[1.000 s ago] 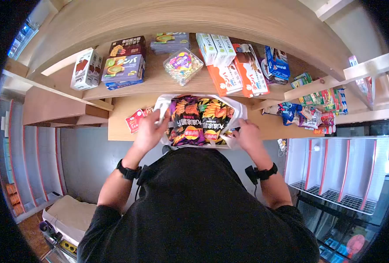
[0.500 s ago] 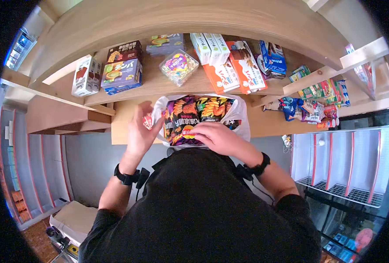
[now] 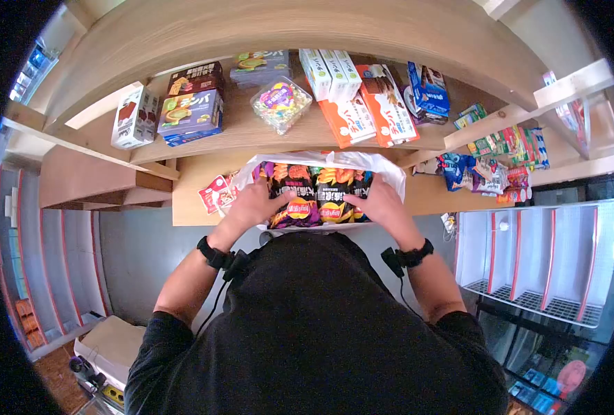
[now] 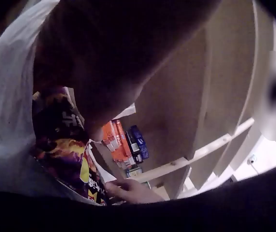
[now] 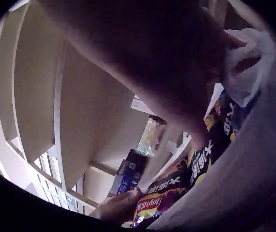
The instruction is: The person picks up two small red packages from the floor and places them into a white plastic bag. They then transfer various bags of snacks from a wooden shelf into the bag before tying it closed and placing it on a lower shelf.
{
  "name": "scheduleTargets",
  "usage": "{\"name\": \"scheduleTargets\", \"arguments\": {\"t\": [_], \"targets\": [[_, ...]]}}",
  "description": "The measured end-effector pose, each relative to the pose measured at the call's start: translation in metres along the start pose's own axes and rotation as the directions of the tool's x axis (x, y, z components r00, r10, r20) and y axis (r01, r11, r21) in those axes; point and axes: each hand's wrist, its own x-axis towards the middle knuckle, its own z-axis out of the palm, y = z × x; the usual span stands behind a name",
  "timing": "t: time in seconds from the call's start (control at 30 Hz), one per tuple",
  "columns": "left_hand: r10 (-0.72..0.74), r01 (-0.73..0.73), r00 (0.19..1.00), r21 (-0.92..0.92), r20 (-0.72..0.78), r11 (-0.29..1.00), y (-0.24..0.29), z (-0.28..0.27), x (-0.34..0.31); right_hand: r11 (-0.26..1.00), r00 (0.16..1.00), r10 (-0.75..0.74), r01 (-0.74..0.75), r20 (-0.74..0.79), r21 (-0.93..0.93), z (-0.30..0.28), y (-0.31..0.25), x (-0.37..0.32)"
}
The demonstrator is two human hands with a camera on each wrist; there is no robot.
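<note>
In the head view, an open white plastic bag (image 3: 398, 181) on the wooden counter holds several black chip packets (image 3: 300, 190) with purple and yellow parts. My left hand (image 3: 250, 206) holds the left side of the packets, its thumb across the front and its fingers hidden down inside the bag. At the other side, my right hand (image 3: 383, 206) grips the packets likewise, thumb pointing inward over the front. Both wrist views show the packets close beneath the hands, with the plastic (image 5: 254, 63) rising around them.
Just beyond the bag runs a shelf with biscuit boxes (image 3: 190, 114), a clear tub of sweets (image 3: 281, 104) and orange-and-white boxes (image 3: 388, 114). A red packet (image 3: 217, 196) lies left of the bag. Small snack packets (image 3: 487, 173) are piled at the right. Another shelf board hangs overhead.
The right hand left the bag's right rim, reached across the packets, then moved back to their right side. My left hand went from the left rim into the bag. Its opening is spread wider.
</note>
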Motion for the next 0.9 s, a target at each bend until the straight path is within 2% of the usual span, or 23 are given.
{"name": "scheduleTargets", "arguments": {"t": [0.07, 0.17, 0.2, 0.3, 0.33, 0.37, 0.43, 0.53, 0.57, 0.6, 0.63, 0.7, 0.73, 0.77, 0.8, 0.83, 0.87, 0.9], "targets": [[-0.031, 0.032, 0.999, -0.063, 0.02, 0.997, -0.002, 0.006, 0.013, 0.997, 0.996, 0.044, -0.049, 0.075, 0.06, -0.001, -0.008, 0.005], [-0.013, 0.0, 0.998, -0.234, -0.054, 0.972, 0.005, 0.013, 0.019, 0.962, 0.993, -0.109, 0.119, -0.053, 0.246, 0.032, 0.019, 0.025], [-0.023, 0.094, 0.989, -0.493, 0.148, 0.865, 0.015, 0.002, 0.018, 0.944, 0.987, -0.148, 0.161, -0.068, 0.288, 0.034, 0.018, 0.027], [-0.058, 0.219, 0.931, -0.423, 0.36, 0.879, 0.021, 0.003, 0.027, 0.809, 0.952, -0.306, 0.273, -0.024, 0.52, 0.026, 0.013, 0.024], [-0.084, 0.153, 0.973, -0.324, 0.216, 0.933, 0.014, 0.024, 0.036, 0.779, 0.957, -0.289, 0.251, -0.027, 0.575, 0.031, 0.012, 0.027], [-0.037, 0.139, 0.969, -0.419, 0.244, 0.897, 0.003, 0.041, 0.043, 0.754, 0.959, -0.282, 0.241, -0.029, 0.611, 0.034, 0.012, 0.028], [0.071, 0.096, 0.962, -0.572, 0.262, 0.814, 0.019, 0.038, 0.035, 0.698, 0.961, -0.273, 0.223, -0.035, 0.68, 0.034, 0.006, 0.03], [0.082, 0.243, 0.908, -0.676, 0.411, 0.696, 0.017, 0.034, 0.035, 0.643, 0.961, -0.267, 0.126, 0.066, 0.756, 0.03, 0.009, 0.03], [0.181, 0.211, 0.897, -0.75, 0.404, 0.627, 0.016, 0.032, 0.032, 0.621, 0.961, -0.259, 0.088, 0.097, 0.779, 0.029, 0.013, 0.027], [0.206, 0.218, 0.896, -0.794, 0.393, 0.567, 0.023, 0.025, 0.024, 0.669, 0.952, -0.176, -0.073, 0.252, 0.74, 0.009, 0.005, 0.015], [0.235, 0.227, 0.892, -0.833, 0.385, 0.505, 0.031, 0.019, 0.014, 0.703, 0.949, -0.262, 0.061, 0.178, 0.709, 0.006, 0.01, 0.013], [0.279, 0.231, 0.871, -0.839, 0.404, 0.493, 0.031, 0.013, 0.011, 0.722, 0.92, -0.283, 0.018, 0.272, 0.692, -0.019, 0.002, 0.0], [0.275, 0.312, 0.827, -0.808, 0.49, 0.5, 0.045, -0.003, 0.006, 0.751, 0.897, -0.261, -0.044, 0.356, 0.659, -0.005, 0.016, 0.006], [0.25, 0.281, 0.8, -0.709, 0.545, 0.647, 0.055, -0.018, 0.004, 0.778, 0.909, -0.307, 0.07, 0.282, 0.624, -0.012, 0.015, 0.003], [0.338, 0.08, 0.857, -0.747, 0.39, 0.66, 0.06, -0.013, 0.001, 0.796, 0.908, -0.362, 0.182, 0.211, 0.578, -0.023, 0.012, -0.002], [0.428, -0.125, 0.876, -0.75, 0.225, 0.65, 0.065, -0.009, -0.003, 0.803, 0.896, -0.42, 0.293, 0.145, 0.52, -0.029, 0.01, -0.005], [0.485, -0.165, 0.849, -0.766, 0.211, 0.622, 0.07, -0.013, -0.006, 0.8, 0.915, -0.404, 0.354, -0.002, 0.484, -0.025, 0.015, -0.004], [0.501, -0.21, 0.849, -0.761, 0.169, 0.613, 0.086, -0.023, -0.014, 0.793, 0.936, -0.353, 0.294, 0.008, 0.534, -0.036, 0.011, -0.011]]}}
